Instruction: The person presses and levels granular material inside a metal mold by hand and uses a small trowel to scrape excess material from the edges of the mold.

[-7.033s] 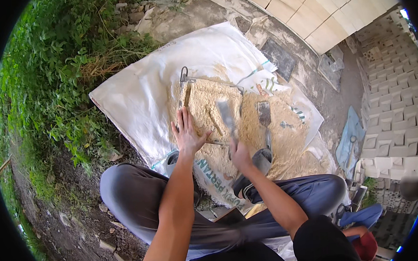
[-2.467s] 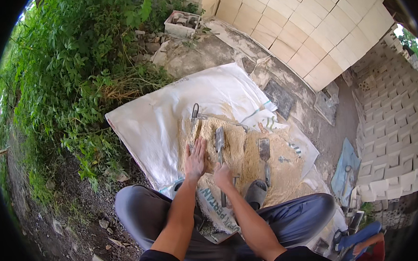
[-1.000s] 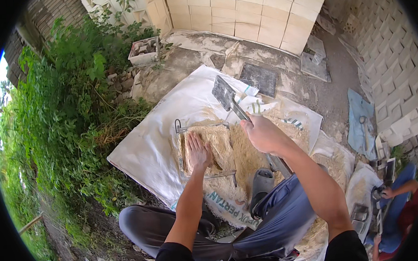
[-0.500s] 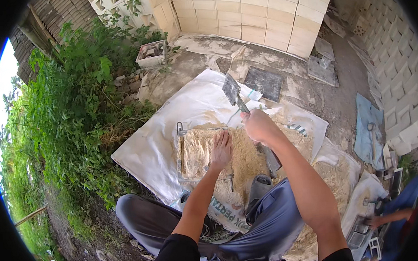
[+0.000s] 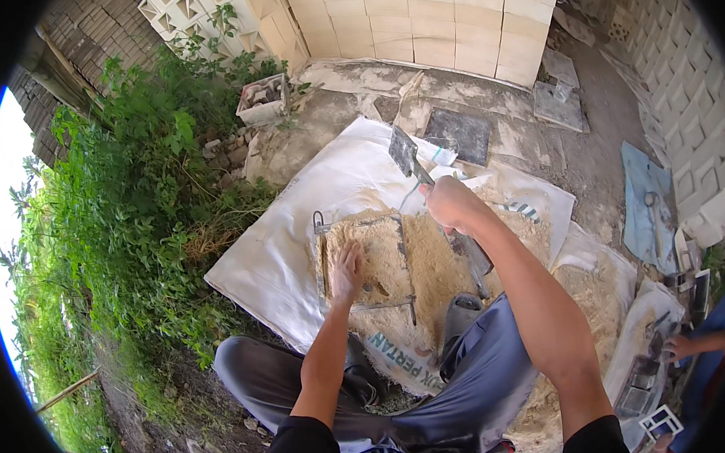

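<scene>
My left hand (image 5: 349, 268) is open, its fingers resting on pale, sandy mix in the left half of a rectangular metal mould frame (image 5: 407, 261). Beside the palm, near the lower bar, the mix has a dark hollow. Gripped in my right hand (image 5: 450, 204) is a trowel (image 5: 403, 149) with a flat, squarish grey blade, raised over the sack sheet and tilted up to the far left. Below my right wrist lies a dark metal piece (image 5: 472, 255), partly covered by my forearm. Loose sandy mix (image 5: 431, 260) lies between it and the frame.
A white woven sack sheet (image 5: 257, 240) lies under the work, between my sandalled feet. Dark square slabs (image 5: 458, 134) lie beyond it. Green plants (image 5: 148, 197) fill the left. At lower right a co-worker's hand (image 5: 676, 347) is beside metal moulds (image 5: 638, 386).
My left hand has slid left across the frame, from its right half to its left, uncovering smoother mix. The right hand still holds the trowel in nearly the same place. The co-worker's hand has shifted.
</scene>
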`<state>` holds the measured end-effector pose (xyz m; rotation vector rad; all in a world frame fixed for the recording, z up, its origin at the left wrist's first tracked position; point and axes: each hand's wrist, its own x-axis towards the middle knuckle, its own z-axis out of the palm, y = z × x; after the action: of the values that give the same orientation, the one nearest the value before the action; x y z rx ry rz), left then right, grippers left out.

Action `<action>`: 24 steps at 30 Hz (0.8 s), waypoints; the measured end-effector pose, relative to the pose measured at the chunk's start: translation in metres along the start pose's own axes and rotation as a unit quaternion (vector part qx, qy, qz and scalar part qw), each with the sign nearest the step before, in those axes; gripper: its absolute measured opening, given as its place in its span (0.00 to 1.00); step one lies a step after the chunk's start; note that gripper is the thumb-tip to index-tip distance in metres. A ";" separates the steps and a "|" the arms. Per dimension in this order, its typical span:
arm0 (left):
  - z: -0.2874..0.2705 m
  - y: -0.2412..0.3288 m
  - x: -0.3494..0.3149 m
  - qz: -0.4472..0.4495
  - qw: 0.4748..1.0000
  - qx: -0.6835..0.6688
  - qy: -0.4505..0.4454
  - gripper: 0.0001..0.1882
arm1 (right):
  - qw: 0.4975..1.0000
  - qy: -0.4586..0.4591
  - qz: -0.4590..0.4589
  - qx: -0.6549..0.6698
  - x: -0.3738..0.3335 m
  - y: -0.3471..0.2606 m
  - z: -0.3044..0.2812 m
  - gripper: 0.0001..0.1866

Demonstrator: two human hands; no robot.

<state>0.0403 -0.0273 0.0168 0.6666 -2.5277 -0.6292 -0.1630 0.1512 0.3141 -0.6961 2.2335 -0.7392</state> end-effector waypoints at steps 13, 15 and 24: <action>0.008 0.000 0.014 -0.120 0.965 0.232 -0.008 0.32 | 0.995 0.006 -0.046 0.083 0.000 -0.002 0.014 0.26; 0.004 -0.004 -0.008 -0.043 0.977 0.205 -0.042 0.31 | 0.987 0.005 -0.074 0.139 -0.013 -0.013 0.018 0.19; -0.018 -0.012 -0.065 -0.286 0.937 0.187 0.070 0.35 | 0.959 0.166 -0.145 0.179 0.016 0.019 0.195 0.13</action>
<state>0.1046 -0.0066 0.0059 1.5563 -2.3273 -0.2560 -0.0361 0.0942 0.1753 -0.7689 2.2181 -1.4591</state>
